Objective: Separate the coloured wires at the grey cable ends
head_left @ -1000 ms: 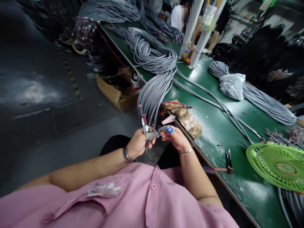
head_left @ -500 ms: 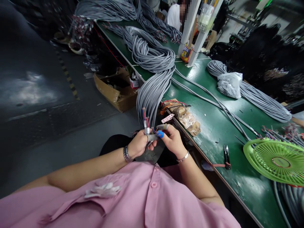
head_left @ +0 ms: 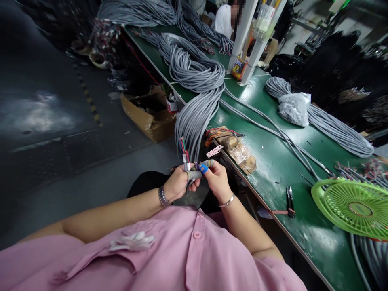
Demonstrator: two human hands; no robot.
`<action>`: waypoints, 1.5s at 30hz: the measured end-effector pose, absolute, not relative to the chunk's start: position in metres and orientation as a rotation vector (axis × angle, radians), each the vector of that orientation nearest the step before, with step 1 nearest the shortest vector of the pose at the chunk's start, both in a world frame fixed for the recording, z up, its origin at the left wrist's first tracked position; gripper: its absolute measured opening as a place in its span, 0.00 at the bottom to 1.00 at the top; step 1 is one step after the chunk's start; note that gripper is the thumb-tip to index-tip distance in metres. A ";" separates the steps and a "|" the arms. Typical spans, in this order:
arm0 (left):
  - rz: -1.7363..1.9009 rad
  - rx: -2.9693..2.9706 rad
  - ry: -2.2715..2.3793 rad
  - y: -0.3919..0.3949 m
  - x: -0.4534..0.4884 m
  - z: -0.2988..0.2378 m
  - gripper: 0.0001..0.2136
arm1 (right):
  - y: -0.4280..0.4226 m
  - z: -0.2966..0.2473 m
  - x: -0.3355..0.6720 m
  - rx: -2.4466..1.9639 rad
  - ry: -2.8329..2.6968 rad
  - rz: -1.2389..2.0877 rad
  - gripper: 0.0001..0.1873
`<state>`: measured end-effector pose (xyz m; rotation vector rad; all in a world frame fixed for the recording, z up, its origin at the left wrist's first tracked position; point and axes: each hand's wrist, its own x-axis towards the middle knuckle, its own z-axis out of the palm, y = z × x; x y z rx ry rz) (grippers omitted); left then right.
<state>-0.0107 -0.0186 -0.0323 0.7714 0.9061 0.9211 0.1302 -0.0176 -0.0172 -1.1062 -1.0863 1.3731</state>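
My left hand [head_left: 177, 184] is closed around the end of a grey cable [head_left: 189, 174], whose coloured wires [head_left: 182, 146] stick up above the fist. My right hand [head_left: 216, 178] pinches the same cable end from the right, a blue cap on its thumb tip touching the stripped wires. Both hands hover over my lap, just left of the green bench edge. A thick bundle of grey cables [head_left: 197, 115] hangs off the bench down toward my hands.
The green workbench [head_left: 273, 161] carries coiled grey cables [head_left: 194, 68], a taped wooden block [head_left: 238, 151], black cutters [head_left: 290, 198], a white plastic bag [head_left: 295, 107] and a green fan guard [head_left: 354, 208]. A cardboard box [head_left: 148, 115] sits on the floor. Another person [head_left: 226, 18] sits far back.
My right hand has drawn in closer to the left one and its thumb now presses on the cable end. The left hand barely moved.
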 end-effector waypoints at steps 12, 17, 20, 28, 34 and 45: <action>1.072 0.658 0.912 -0.014 -0.011 -0.036 0.08 | -0.015 -0.034 0.129 -1.162 -1.025 1.253 0.11; 1.097 0.640 0.935 -0.010 -0.014 -0.026 0.08 | -0.013 -0.040 0.136 -1.107 -0.956 1.312 0.14; 1.099 0.633 0.934 -0.006 -0.015 -0.017 0.09 | -0.003 -0.043 0.145 -1.066 -0.751 1.382 0.21; 0.973 0.700 0.840 -0.001 -0.007 -0.002 0.11 | 0.024 -0.032 0.149 -0.939 -0.725 1.589 0.25; 0.958 0.688 0.835 0.006 -0.002 -0.005 0.12 | 0.021 -0.040 0.135 -1.111 -0.761 1.101 0.23; 0.963 0.746 0.834 0.010 -0.001 -0.009 0.10 | 0.022 -0.030 0.131 -0.771 -0.509 1.512 0.21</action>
